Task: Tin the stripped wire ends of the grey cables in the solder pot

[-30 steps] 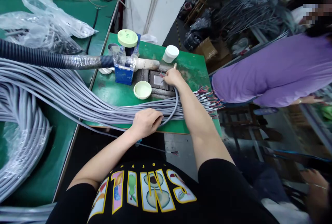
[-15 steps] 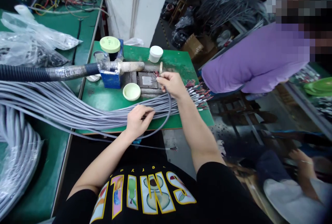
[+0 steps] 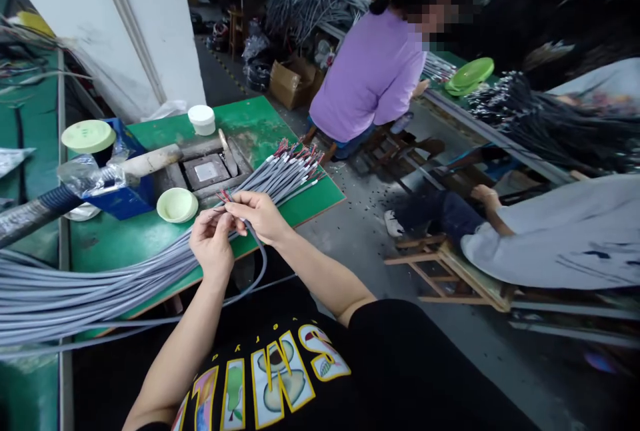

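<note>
My right hand (image 3: 260,214) is closed on the end of one grey cable (image 3: 260,264), which loops down below it. Thin coloured wires (image 3: 223,196) stick out of that end. My left hand (image 3: 213,238) is up beside it, fingers pinched on those wire tips. Under both hands lies a thick bundle of grey cables (image 3: 100,284) across the green bench (image 3: 280,124), its stripped ends (image 3: 295,154) fanned out toward the right edge. Behind the hands sits a small metal pot (image 3: 206,171) set into the bench.
A pale green lid (image 3: 177,205), a white jar (image 3: 202,119), a blue box (image 3: 125,194) and a corrugated hose (image 3: 30,218) stand at the back of the bench. A person in purple (image 3: 373,74) sits ahead; another person (image 3: 550,238) sits at the right by a wooden stool (image 3: 450,271).
My right hand drew the cable end back from the metal pot toward me. My left hand left the bundle and came up to the wire tips. The view swung to the right.
</note>
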{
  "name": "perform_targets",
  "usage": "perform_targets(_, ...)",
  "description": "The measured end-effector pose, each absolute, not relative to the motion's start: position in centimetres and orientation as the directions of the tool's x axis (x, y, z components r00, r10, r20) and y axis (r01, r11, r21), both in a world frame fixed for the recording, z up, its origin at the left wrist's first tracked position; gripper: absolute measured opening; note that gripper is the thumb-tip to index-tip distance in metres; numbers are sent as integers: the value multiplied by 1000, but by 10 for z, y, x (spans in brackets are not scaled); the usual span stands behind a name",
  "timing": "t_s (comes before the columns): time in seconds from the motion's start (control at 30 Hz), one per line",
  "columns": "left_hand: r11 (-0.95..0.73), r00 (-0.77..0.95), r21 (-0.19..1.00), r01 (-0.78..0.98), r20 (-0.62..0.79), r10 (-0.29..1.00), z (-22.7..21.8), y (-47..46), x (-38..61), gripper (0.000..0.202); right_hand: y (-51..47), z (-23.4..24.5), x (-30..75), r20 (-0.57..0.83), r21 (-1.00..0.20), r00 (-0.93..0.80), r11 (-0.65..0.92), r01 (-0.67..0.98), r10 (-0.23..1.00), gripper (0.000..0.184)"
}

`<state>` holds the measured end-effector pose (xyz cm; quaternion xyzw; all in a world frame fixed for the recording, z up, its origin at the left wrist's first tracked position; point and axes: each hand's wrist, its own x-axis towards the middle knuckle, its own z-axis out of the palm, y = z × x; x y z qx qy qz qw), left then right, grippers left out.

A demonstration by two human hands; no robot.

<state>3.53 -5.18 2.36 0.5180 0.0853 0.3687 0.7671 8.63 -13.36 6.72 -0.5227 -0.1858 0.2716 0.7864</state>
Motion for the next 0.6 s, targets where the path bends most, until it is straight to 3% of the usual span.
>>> perform_targets(0.17,7,660,866,-501,376,651,20,-45,37,14,-137,62,79,34,-899,771,357,-255,636,27)
perform_targets(0.23,-147,570,830,-537,486,662,22,-39,35,9,-140,58,73,34,-891,748,360,-278,663,30)
perform_targets(0.33,-447,493,690,-570,722,485,27,-34,28,4,-148,53,65,10,-869,761,382,-314,649,37)
perform_targets(0.4,-499,536,653,-570,756,376,27,-36,25,6,-154,50,62,-10,-850,792,413,-328,610,38)
perform_targets(0.47,-385,611,748,-540,663,433,25,-41,23,8,-158,48,60,-31,-842,806,419,-340,592,42)
perform_targets(0.53,-138,706,869,-476,471,530,21,-46,24,22,-160,47,59,-52,-847,816,408,-341,575,44)
perform_targets(0.6,147,832,918,-368,254,493,18,-51,25,35,-160,45,56,-66,-858,831,394,-331,553,44)
